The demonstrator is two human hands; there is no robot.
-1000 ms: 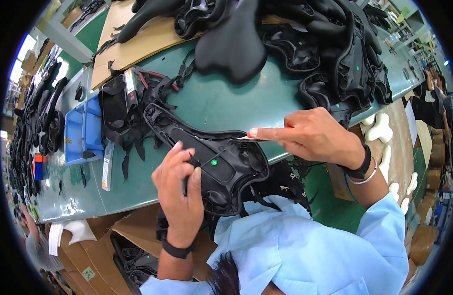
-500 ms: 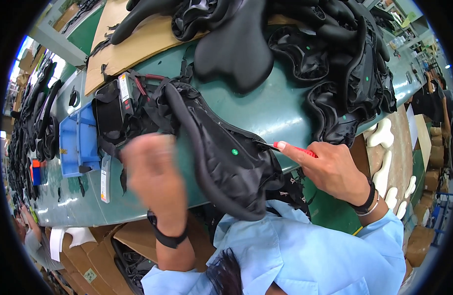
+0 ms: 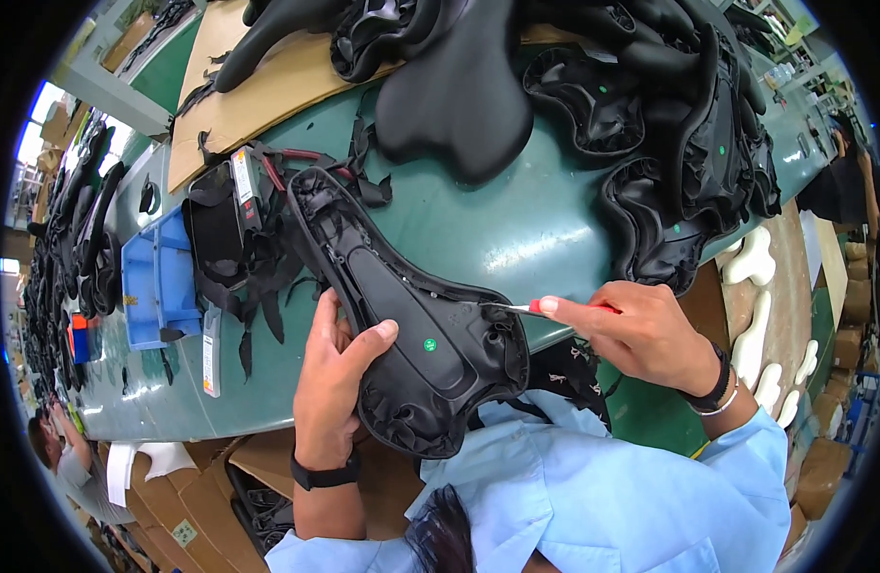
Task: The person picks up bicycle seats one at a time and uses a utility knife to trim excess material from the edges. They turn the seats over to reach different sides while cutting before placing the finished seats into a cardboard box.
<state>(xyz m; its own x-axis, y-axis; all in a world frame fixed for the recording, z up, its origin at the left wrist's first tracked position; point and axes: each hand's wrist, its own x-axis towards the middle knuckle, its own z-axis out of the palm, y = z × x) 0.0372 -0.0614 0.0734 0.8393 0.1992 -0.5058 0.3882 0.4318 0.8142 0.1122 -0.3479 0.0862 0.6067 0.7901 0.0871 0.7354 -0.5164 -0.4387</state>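
Note:
A black bicycle saddle (image 3: 392,286) lies underside up at the table's near edge, its narrow nose pointing away to the left. A green round sticker (image 3: 429,345) marks its inner side. My left hand (image 3: 330,377) grips the saddle's left edge, thumb on top and fingers beneath. In my right hand (image 3: 645,334) is a red-handled knife (image 3: 535,307), index finger laid along it. Its thin blade reaches over the saddle's right rim near the wide end; whether the tip touches the cover is unclear.
Black scraps (image 3: 258,286) lie beside a blue plastic bin (image 3: 153,286) and a narrow blade case (image 3: 212,353) on the left. Several saddles (image 3: 459,95) are piled at the back, partly on cardboard (image 3: 230,105). White saddle-shaped pads (image 3: 751,334) lie at right. Another person (image 3: 72,458) is at far left.
My left hand, blurred and off the saddle before, now holds its left edge. The saddle has turned flatter, showing more of its underside, and a strip no longer covers its nose.

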